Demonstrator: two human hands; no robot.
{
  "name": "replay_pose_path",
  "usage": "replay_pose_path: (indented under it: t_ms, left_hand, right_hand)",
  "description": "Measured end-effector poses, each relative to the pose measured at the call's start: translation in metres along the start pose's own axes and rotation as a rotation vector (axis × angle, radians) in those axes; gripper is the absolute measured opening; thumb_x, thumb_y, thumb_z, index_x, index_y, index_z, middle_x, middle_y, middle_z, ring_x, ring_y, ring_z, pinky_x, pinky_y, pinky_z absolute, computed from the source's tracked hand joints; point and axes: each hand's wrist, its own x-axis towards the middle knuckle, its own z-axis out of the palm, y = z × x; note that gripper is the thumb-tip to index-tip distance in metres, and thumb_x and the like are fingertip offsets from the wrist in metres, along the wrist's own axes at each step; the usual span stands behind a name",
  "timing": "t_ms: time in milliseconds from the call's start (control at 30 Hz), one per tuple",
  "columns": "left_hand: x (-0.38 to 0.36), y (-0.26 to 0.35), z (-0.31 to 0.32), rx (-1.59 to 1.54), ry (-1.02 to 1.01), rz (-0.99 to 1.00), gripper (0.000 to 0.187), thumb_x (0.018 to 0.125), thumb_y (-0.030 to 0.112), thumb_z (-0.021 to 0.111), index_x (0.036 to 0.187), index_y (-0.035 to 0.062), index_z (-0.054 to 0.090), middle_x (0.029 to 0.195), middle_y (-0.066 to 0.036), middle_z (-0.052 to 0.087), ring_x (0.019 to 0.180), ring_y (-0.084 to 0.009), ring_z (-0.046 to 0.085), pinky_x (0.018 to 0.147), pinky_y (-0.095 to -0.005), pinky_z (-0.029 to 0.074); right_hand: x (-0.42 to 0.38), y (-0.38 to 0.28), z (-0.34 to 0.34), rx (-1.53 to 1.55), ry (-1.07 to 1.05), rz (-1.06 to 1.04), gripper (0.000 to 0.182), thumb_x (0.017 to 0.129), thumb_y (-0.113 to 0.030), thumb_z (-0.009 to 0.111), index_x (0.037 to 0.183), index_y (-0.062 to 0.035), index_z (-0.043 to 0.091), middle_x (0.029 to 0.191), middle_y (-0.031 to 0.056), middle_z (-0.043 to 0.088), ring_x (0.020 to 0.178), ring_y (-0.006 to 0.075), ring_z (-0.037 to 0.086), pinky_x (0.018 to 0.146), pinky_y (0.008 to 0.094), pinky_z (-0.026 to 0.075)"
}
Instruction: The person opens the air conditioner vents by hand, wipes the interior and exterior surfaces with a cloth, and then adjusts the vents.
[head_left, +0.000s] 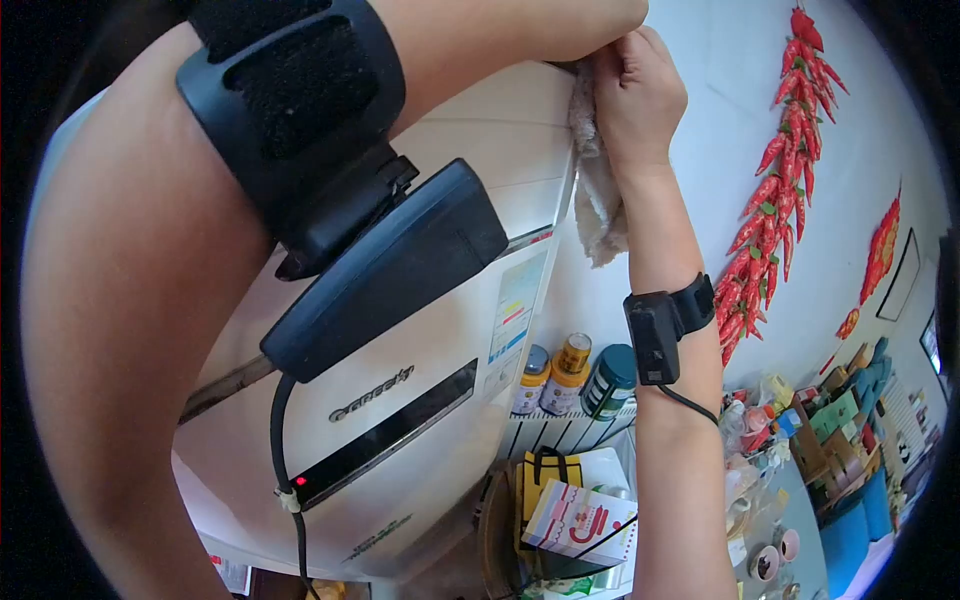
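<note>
A white Gree floor-standing air conditioner [420, 410] fills the middle of the view, tilted in the picture, with a red light on its dark display strip. My right hand [645, 95] is closed at its upper corner, gripping a crumpled greyish cloth [597, 220] that hangs down along the side. Reaching across the top from the left, my left hand [622, 12] meets the right one at the upper edge of the view; its fingers are hidden. Black strapped devices with cables sit on my left arm and right forearm.
Strings of red chili ornaments [775, 200] hang on the white wall. Bottles [610, 380] stand on a radiator [570, 435] behind the unit. Below are a yellow bag [535, 475] and a printed box [580, 520]. At right, a cluttered table [800, 500] holds cups [765, 563].
</note>
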Motion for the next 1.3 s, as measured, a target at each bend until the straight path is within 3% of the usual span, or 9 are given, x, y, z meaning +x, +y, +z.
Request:
replay_pose_path:
  t_ms: [367, 667, 767, 867, 967, 1067, 1200, 1300]
  left_hand:
    - [0.006, -0.001, -0.003, 0.082, -0.062, 0.063, 0.012, 0.075, 0.018, 0.067, 0.08, 0.0095, 0.074, 0.082, -0.013, 0.071, 0.08, -0.0283, 0.069, 0.072, -0.0373, 0.053]
    - [-0.001, -0.005, 0.004, 0.037, 0.043, 0.087, 0.012, 0.074, 0.02, 0.068, 0.076, 0.01, 0.073, 0.077, -0.012, 0.07, 0.077, -0.0268, 0.069, 0.07, -0.0375, 0.053]
    - [0.0, -0.004, 0.009, -0.006, 0.044, 0.083, 0.012, 0.074, 0.021, 0.068, 0.077, 0.0102, 0.073, 0.078, -0.012, 0.071, 0.078, -0.0268, 0.069, 0.07, -0.0378, 0.053]
    - [0.005, -0.004, 0.01, -0.016, 0.015, 0.096, 0.012, 0.075, 0.021, 0.068, 0.077, 0.0107, 0.073, 0.079, -0.012, 0.071, 0.078, -0.027, 0.069, 0.071, -0.0384, 0.053]
    - [0.005, -0.004, 0.013, -0.059, 0.015, 0.104, 0.012, 0.075, 0.022, 0.068, 0.077, 0.0105, 0.073, 0.08, -0.012, 0.071, 0.078, -0.0273, 0.069, 0.071, -0.0392, 0.054]
    - [0.007, -0.005, 0.011, -0.031, -0.017, 0.071, 0.013, 0.075, 0.022, 0.068, 0.077, 0.0098, 0.073, 0.079, -0.012, 0.071, 0.078, -0.0281, 0.069, 0.071, -0.0402, 0.054]
    - [0.005, -0.003, 0.007, -0.068, -0.068, 0.054, 0.013, 0.076, 0.02, 0.067, 0.077, 0.0089, 0.073, 0.078, -0.013, 0.07, 0.077, -0.0292, 0.069, 0.07, -0.0404, 0.054]
    - [0.003, -0.006, 0.002, -0.016, -0.076, 0.055, 0.012, 0.077, 0.019, 0.066, 0.077, 0.0089, 0.073, 0.077, -0.014, 0.07, 0.077, -0.0299, 0.069, 0.069, -0.0406, 0.054]
  right_hand:
    - [0.004, 0.007, -0.004, 0.098, -0.078, -0.01, 0.008, 0.083, -0.008, 0.066, 0.09, -0.0048, 0.068, 0.087, 0.0065, 0.067, 0.076, 0.0243, 0.064, 0.069, 0.0308, 0.049]
    - [0.007, -0.004, -0.011, 0.076, -0.122, 0.106, 0.014, 0.083, -0.006, 0.067, 0.096, -0.0046, 0.069, 0.091, 0.0056, 0.068, 0.079, 0.0234, 0.065, 0.073, 0.0297, 0.05]
    - [0.006, 0.002, -0.009, 0.07, -0.136, 0.119, 0.018, 0.079, -0.012, 0.069, 0.096, -0.0158, 0.073, 0.095, -0.0004, 0.069, 0.08, 0.0218, 0.067, 0.074, 0.0304, 0.053]
    - [0.01, 0.006, -0.015, 0.068, -0.199, 0.077, 0.022, 0.079, -0.009, 0.067, 0.099, -0.017, 0.073, 0.095, 0.0002, 0.069, 0.081, 0.0222, 0.067, 0.073, 0.0311, 0.053]
    - [0.017, 0.004, -0.03, 0.127, -0.368, 0.045, 0.023, 0.083, -0.001, 0.065, 0.105, -0.0067, 0.069, 0.098, 0.0056, 0.068, 0.086, 0.0225, 0.066, 0.078, 0.0285, 0.05]
    - [0.021, 0.005, -0.034, 0.099, -0.49, 0.209, 0.027, 0.081, 0.003, 0.063, 0.106, -0.0067, 0.069, 0.099, 0.005, 0.068, 0.09, 0.0187, 0.067, 0.081, 0.0269, 0.051]
    - [0.018, 0.013, -0.027, 0.116, -0.491, 0.15, 0.031, 0.08, 0.007, 0.061, 0.107, -0.0064, 0.068, 0.1, 0.0062, 0.069, 0.092, 0.0165, 0.068, 0.083, 0.0263, 0.051]
    - [0.018, 0.024, -0.019, 0.055, -0.486, 0.132, 0.029, 0.078, -0.008, 0.063, 0.104, -0.019, 0.069, 0.099, 0.0027, 0.067, 0.093, 0.0274, 0.064, 0.076, 0.0394, 0.051]
